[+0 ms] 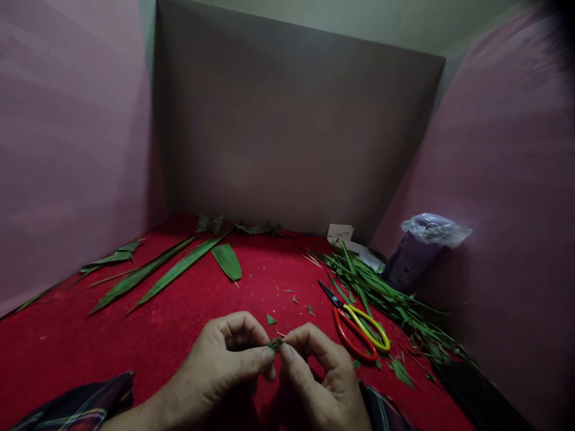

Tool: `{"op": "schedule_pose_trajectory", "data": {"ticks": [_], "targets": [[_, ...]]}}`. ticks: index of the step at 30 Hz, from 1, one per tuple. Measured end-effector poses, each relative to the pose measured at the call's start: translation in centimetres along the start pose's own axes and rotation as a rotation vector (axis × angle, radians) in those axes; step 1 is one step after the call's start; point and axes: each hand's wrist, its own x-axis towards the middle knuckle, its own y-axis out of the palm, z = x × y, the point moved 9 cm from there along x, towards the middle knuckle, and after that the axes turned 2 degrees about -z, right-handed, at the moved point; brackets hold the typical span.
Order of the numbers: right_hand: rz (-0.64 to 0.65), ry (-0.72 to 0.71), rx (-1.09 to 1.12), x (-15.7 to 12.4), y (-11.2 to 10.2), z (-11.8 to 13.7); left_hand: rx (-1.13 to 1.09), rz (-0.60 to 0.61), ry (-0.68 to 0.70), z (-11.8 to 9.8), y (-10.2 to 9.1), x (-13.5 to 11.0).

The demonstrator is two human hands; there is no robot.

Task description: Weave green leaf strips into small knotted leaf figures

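Note:
My left hand (229, 359) and my right hand (321, 374) meet low in the middle of the view, over the red cloth (67, 341). Both pinch a small folded green leaf piece (275, 344) between thumbs and fingertips. Most of that piece is hidden by the fingers. Red-and-yellow-handled scissors (359, 329) lie just right of my right hand, blades pointing up-left.
Long green leaves (175, 272) lie across the cloth at the back left. A heap of thin leaf strips (386, 296) spreads at the right, beside a purple container under clear plastic (420, 248). Small leaf scraps dot the middle. Pink walls close in on three sides.

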Motion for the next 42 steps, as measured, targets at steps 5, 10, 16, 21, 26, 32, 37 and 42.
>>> {"op": "schedule_pose_trajectory", "data": {"ticks": [5, 10, 16, 21, 26, 32, 37, 42], "targets": [[-0.026, 0.053, 0.058, -0.1, -0.2, -0.1, -0.024, -0.006, 0.011, -0.2, 0.0, 0.0], [-0.057, 0.072, 0.123, 0.2, -0.5, 0.0, -0.014, -0.031, -0.007, -0.1, -0.2, 0.0], [-0.055, 0.082, 0.173, 0.2, -0.4, -0.1, -0.011, -0.017, 0.007, 0.0, -0.3, 0.1], [-0.026, 0.116, 0.240, 0.2, 0.1, -1.1, 0.000, -0.011, 0.009, -0.2, -0.2, 0.0], [-0.048, 0.107, 0.203, 0.2, 0.1, -1.6, 0.013, -0.004, 0.014, -0.2, -0.3, 0.1], [-0.056, 0.081, 0.190, 0.2, 0.0, -1.1, -0.005, 0.003, 0.030, -0.2, -0.4, 0.2], [-0.054, 0.051, 0.160, 0.3, -0.1, -0.3, 0.011, 0.001, 0.044, -0.4, -0.4, 0.3], [-0.033, 0.043, 0.113, 0.3, 0.1, -0.2, 0.013, -0.003, 0.063, -0.6, -0.4, 0.2]]}}
